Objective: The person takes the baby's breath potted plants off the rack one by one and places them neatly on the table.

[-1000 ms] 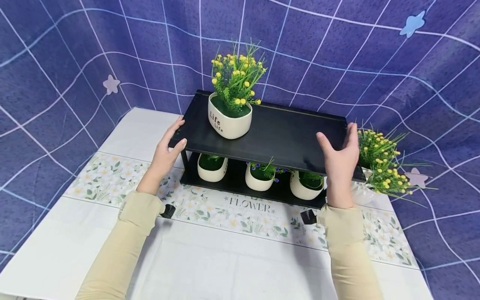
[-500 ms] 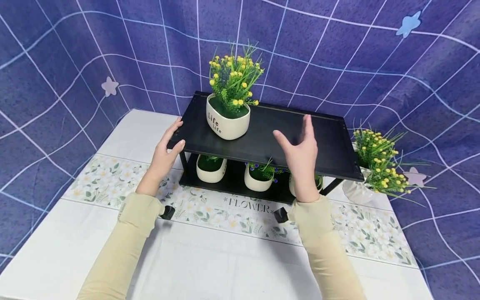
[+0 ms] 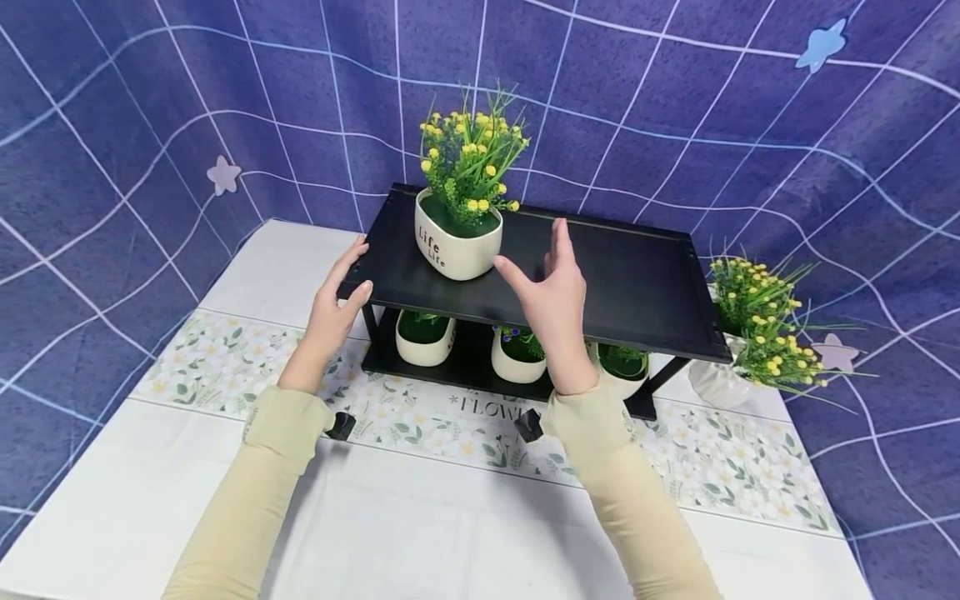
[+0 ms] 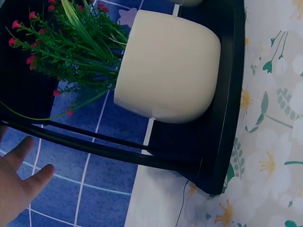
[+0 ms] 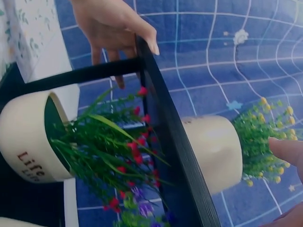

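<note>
My left hand is at the left end of a black two-tier shelf, its thumb and fingertips touching the top board's edge. Straight, spread fingers show in the left wrist view. My right hand hovers over the top board, thumb and fingers extended and holding nothing. Its thumb points at the right side of a white "Life" flowerpot with yellow flowers; whether they touch is unclear. Three white pots stand on the lower tier: one with red flowers at left, one with purple flowers, and another at right.
Right of the shelf stands a whitish vase with yellow flowers leaning outward. A floral runner lettered "FLOWER" crosses the white tabletop. Behind hangs a blue gridded cloth with star shapes.
My right hand has moved left from the shelf's right end to beside the top flowerpot. The left hand stays at the shelf's left end, and the pots have not moved.
</note>
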`<state>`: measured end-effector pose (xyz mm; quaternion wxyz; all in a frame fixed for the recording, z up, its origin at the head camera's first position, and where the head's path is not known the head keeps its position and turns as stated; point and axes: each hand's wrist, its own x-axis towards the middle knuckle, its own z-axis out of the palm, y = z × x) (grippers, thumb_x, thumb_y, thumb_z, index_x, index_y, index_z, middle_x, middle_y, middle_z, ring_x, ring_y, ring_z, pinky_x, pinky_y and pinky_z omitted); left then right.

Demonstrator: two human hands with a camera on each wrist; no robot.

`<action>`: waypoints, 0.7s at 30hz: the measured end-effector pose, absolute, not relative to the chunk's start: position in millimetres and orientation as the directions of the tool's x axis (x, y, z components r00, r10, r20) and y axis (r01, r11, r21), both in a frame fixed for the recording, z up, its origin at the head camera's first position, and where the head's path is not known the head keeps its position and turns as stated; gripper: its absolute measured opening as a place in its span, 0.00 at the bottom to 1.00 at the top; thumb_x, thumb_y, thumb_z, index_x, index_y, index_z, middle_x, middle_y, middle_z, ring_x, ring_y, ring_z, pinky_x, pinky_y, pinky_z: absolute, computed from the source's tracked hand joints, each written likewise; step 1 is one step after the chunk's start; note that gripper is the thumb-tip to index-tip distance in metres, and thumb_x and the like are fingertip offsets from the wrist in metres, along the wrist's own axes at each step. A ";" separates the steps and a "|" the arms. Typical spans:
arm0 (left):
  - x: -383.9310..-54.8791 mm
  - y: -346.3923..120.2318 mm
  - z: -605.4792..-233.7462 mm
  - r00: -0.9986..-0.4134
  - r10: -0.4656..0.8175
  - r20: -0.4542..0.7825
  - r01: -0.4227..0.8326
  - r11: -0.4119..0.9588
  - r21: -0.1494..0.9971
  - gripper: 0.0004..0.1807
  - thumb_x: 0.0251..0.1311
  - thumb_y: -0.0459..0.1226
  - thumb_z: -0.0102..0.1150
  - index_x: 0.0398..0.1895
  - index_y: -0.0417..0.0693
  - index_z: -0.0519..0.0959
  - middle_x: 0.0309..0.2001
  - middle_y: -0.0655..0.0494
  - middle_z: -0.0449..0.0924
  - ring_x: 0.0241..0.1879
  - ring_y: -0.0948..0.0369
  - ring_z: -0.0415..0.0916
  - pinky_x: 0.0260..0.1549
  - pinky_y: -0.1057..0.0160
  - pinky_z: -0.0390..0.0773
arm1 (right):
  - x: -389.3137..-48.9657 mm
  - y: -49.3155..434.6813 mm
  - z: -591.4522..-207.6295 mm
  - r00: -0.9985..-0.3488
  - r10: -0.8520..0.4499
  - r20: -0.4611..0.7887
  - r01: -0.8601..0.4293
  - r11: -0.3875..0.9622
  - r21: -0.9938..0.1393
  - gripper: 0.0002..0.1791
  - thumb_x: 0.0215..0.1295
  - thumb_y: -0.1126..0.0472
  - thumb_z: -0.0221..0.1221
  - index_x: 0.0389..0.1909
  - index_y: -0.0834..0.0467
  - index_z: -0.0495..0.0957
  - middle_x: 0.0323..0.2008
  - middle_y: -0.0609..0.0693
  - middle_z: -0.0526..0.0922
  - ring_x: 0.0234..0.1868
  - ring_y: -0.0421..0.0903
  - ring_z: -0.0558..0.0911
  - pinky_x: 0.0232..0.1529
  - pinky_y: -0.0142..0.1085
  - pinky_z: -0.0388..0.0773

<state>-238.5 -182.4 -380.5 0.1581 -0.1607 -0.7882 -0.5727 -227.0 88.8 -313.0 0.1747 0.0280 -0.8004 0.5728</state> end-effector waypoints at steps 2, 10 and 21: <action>-238.3 -181.7 -380.3 -0.898 0.070 0.434 0.435 0.289 0.853 0.30 0.66 0.32 0.48 0.71 0.35 0.60 0.76 0.42 0.51 0.77 0.49 0.45 0.75 0.44 0.45 | -227.7 84.0 -313.2 -0.939 0.141 0.313 -0.248 0.351 -0.903 0.52 0.57 0.53 0.68 0.76 0.60 0.47 0.77 0.52 0.52 0.76 0.41 0.55 0.73 0.33 0.59; -236.8 -182.5 -380.9 -0.903 0.067 0.424 0.424 0.299 0.855 0.30 0.67 0.34 0.49 0.72 0.37 0.59 0.77 0.44 0.50 0.77 0.49 0.44 0.74 0.42 0.44 | -235.1 68.0 -318.1 -0.950 0.109 0.293 -0.229 0.399 -0.888 0.53 0.57 0.51 0.68 0.76 0.62 0.47 0.76 0.55 0.53 0.76 0.44 0.57 0.72 0.36 0.62; -238.3 -181.5 -383.2 -0.902 0.056 0.428 0.425 0.282 0.860 0.30 0.66 0.34 0.49 0.72 0.38 0.60 0.76 0.44 0.51 0.77 0.49 0.44 0.74 0.43 0.44 | -244.2 56.2 -325.7 -0.962 0.107 0.253 -0.174 0.476 -0.862 0.54 0.57 0.46 0.67 0.76 0.60 0.47 0.76 0.54 0.54 0.70 0.55 0.67 0.69 0.43 0.68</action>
